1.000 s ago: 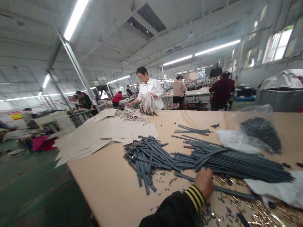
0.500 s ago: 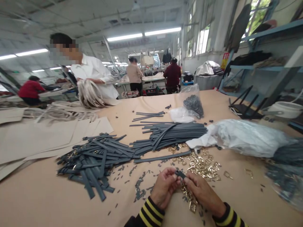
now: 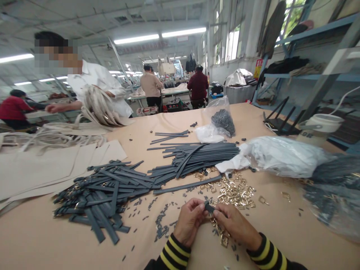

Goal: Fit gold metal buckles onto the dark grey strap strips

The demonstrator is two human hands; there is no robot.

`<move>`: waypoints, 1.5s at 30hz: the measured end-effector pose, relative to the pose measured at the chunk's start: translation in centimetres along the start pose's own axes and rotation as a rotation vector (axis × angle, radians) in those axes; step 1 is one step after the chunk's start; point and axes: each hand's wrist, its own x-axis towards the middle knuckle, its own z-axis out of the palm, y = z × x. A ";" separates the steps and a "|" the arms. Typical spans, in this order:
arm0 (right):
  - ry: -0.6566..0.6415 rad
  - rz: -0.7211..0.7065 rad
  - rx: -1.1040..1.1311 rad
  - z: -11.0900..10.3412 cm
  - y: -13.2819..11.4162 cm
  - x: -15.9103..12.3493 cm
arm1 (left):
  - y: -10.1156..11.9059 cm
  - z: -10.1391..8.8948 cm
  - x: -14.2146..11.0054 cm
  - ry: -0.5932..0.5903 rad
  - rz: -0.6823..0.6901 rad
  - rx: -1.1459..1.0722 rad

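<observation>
A short dark grey strap piece is pinched between both my hands above the table. My left hand closes thumb and fingers on its left end. My right hand grips the other end, and the fingers cover much of it. Gold buckles lie heaped just beyond my hands, with a few below them, such as one loose buckle. Small dark grey loops are scattered left of my left hand. One long grey strap lies crosswise past the hands.
A jumbled pile of grey straps is at left, with a neater strap bundle behind. Beige panels cover the far left. Plastic bags lie at right, near a black router. A co-worker in white holds beige straps across the table.
The view has swung slightly right, so everything appears further left. Both my hands stay on the strap piece, its angle slightly changed. The co-worker in white has stretched an arm out to the left.
</observation>
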 end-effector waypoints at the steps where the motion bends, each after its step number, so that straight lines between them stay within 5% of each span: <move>1: -0.010 0.023 0.047 0.0 0.0 0.0 | 0.0 0.0 0.0 -0.002 0.012 0.008; 8: -0.045 0.103 0.251 0.0 0.3 0.2 | -0.5 -0.4 0.3 -0.045 0.140 0.187; 17: -0.032 -0.069 -0.186 -1.2 0.4 -0.3 | -1.4 -0.7 -0.3 0.042 0.326 0.871; 26: -0.225 -0.154 -0.080 -2.7 -0.1 -0.9 | -0.9 -0.3 -0.2 -0.113 0.065 0.382; 31: -0.291 -0.123 -0.025 -2.8 0.0 -1.1 | -0.7 0.2 -0.5 -0.174 0.045 0.394; 40: -0.036 -0.133 -0.070 0.2 0.2 -0.4 | -1.6 0.0 0.3 0.052 0.030 0.258; 45: -0.050 -0.082 -0.044 0.4 -0.1 -0.7 | -2.1 0.5 -0.1 -0.075 -0.031 0.464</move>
